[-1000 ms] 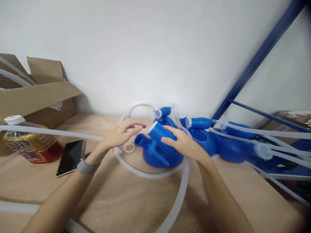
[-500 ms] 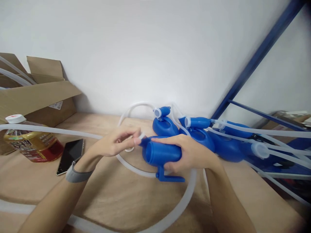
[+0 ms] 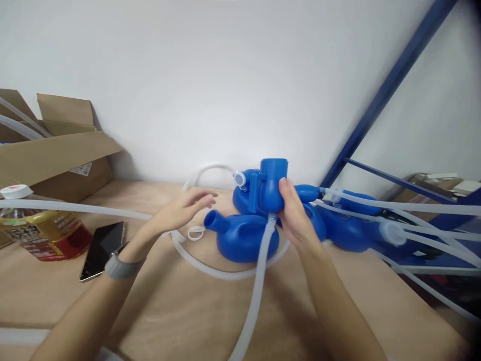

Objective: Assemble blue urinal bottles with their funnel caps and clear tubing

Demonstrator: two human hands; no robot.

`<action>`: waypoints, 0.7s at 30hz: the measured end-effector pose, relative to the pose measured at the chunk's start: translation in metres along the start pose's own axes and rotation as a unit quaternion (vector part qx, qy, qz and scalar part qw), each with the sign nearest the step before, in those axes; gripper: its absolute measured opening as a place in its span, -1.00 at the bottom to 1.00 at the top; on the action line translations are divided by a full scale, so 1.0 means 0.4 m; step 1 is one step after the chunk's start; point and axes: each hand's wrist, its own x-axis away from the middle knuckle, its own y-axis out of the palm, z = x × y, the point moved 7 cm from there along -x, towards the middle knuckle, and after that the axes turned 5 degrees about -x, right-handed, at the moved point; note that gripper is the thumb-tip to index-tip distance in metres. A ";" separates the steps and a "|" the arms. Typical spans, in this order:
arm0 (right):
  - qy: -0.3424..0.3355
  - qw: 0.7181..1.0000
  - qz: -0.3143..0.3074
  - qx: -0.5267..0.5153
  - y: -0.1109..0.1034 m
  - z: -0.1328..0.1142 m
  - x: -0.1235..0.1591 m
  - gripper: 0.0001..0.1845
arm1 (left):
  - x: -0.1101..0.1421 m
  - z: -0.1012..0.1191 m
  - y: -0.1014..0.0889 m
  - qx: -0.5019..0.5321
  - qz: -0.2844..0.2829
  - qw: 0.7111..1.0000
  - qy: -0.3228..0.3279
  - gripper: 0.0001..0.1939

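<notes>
My right hand (image 3: 295, 213) grips a blue funnel cup (image 3: 273, 183) with a side handle, its wide mouth facing up. A translucent hose (image 3: 257, 291) runs down from the cup's narrow end. Behind that hose, a blue urinal bottle (image 3: 235, 245) lies on the table, its open neck pointing up and left. My left hand (image 3: 188, 208) hovers left of the neck, fingers stretched and holding nothing. A white ring-shaped strap (image 3: 196, 232) lies between the hand and the bottle. Close by is a white fitting (image 3: 177, 236) on the table.
More blue bottles (image 3: 347, 228) with capped cups and hoses crowd the right, beside a blue metal rack (image 3: 391, 90). At left are a drink bottle (image 3: 45, 230), a phone (image 3: 103, 249) and an open cardboard box (image 3: 56, 148) with hoses. A hose (image 3: 75, 206) crosses above the phone.
The cup has been turned from lying sideways to mouth-up and raised in my right hand. My left hand has opened and moved away from the bottle's neck.
</notes>
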 end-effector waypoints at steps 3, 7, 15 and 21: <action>0.072 0.994 -0.024 -0.084 0.054 0.027 0.017 -0.18 | 0.038 0.111 0.058 0.047 -0.043 0.997 0.039 -0.48; 0.108 0.984 -0.069 -0.123 0.106 0.031 0.043 -0.14 | 0.059 0.168 0.142 0.151 -0.082 0.985 0.022 -0.58; 0.046 0.974 -0.083 -0.208 0.124 0.002 0.068 -0.17 | 0.054 0.125 0.215 0.493 -0.155 0.850 -0.105 -0.59; 0.025 0.986 -0.076 -0.149 0.129 0.019 0.073 -0.10 | 0.063 0.111 0.240 0.521 -0.141 0.829 -0.147 -0.62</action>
